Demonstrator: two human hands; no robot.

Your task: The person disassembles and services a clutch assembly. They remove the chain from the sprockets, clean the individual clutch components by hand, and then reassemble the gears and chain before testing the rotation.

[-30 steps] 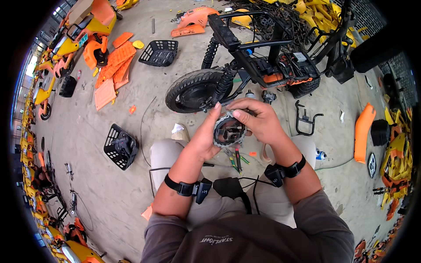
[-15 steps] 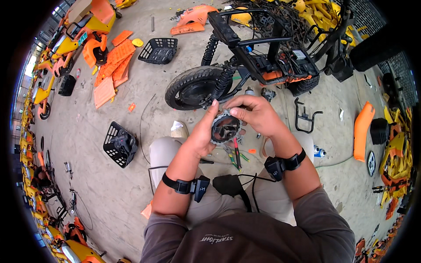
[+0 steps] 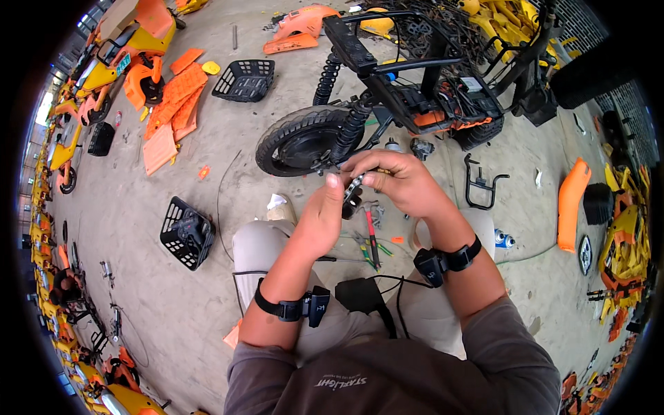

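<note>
Both of my hands hold a small round black part [image 3: 351, 198] over my knees, and it now shows edge-on. My left hand [image 3: 319, 216] cups it from the left with the thumb up along its rim. My right hand [image 3: 402, 182] grips its top edge from the right, fingers curled over it. Each wrist wears a black band. Directly beyond my hands stands a stripped scooter frame [image 3: 422, 104] with its front wheel [image 3: 301, 142] toward me. On the ground under my hands lie a red-handled screwdriver [image 3: 370, 232] and other small tools.
A black basket [image 3: 187, 232] sits on the concrete at my left, another [image 3: 243, 79] farther back. Orange panels [image 3: 173, 111] lie back left. On the right lie a black bracket [image 3: 481, 183] and an orange fender [image 3: 570, 204]. Orange and yellow scooters line both sides.
The round part faced up toward me before; my hands have turned it on edge and shifted slightly up and right, with the right fingers now over its top.
</note>
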